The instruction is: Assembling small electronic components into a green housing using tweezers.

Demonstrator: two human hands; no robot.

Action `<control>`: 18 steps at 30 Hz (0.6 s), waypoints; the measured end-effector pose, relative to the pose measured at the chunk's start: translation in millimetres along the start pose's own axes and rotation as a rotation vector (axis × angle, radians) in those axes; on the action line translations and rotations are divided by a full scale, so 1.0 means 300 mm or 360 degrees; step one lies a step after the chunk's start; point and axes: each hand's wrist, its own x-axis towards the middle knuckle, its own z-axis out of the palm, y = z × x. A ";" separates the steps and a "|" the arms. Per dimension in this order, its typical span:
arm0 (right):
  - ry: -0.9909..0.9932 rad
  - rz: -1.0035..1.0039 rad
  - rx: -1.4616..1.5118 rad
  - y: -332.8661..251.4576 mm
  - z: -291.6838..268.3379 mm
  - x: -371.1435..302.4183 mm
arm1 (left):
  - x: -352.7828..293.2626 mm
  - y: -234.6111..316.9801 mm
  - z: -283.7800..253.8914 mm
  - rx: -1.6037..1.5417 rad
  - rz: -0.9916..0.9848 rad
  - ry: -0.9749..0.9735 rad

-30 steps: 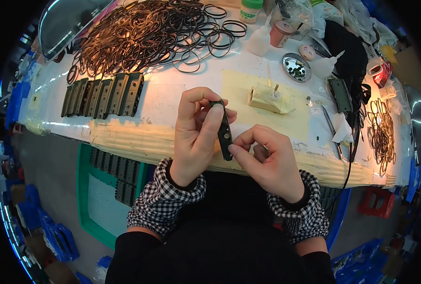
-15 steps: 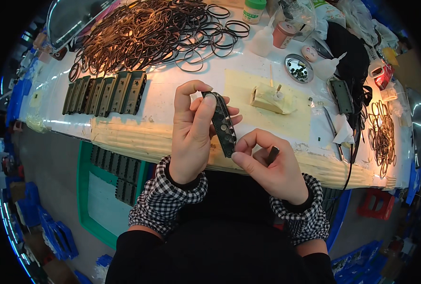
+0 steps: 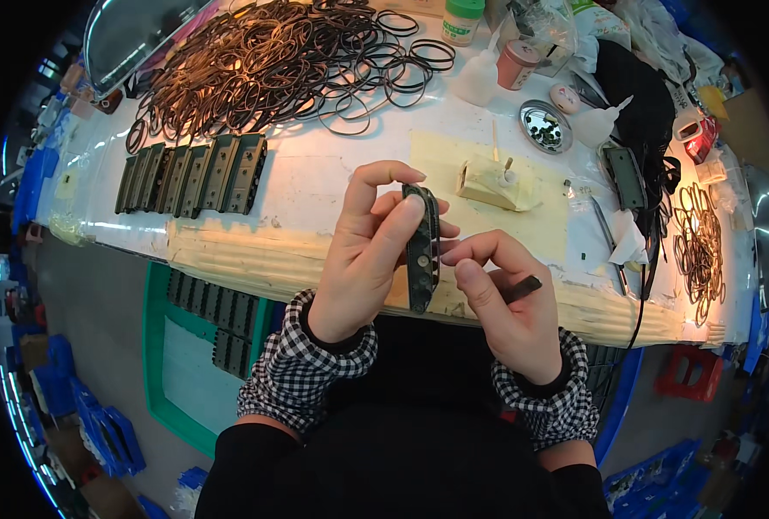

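No legible text; jar label [image 3: 459,31] too small.

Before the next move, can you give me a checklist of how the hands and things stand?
1. Left hand holds the dark part: ok, thumb and fingers pinch its upper end.
2. Right hand holds the rod: ok, tucked in its fingers.
3. Right fingertips on the part: cannot tell; they are at its right edge.
4. Bits inside the dish: ok.
5. Loops sorted: not ok, heaped in a tangle.
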 end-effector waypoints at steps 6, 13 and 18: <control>0.0136 -0.0401 -0.0355 0.018 -0.040 0.018 | -0.020 0.008 0.005 -0.0121 -0.0112 -0.0350; -0.0184 -0.0296 -0.0115 0.014 -0.090 0.039 | -0.030 0.022 -0.001 -0.0026 -0.0236 -0.0619; -0.0445 0.0115 -0.0058 -0.033 -0.142 0.047 | -0.034 0.029 -0.008 -0.0015 -0.0381 -0.0725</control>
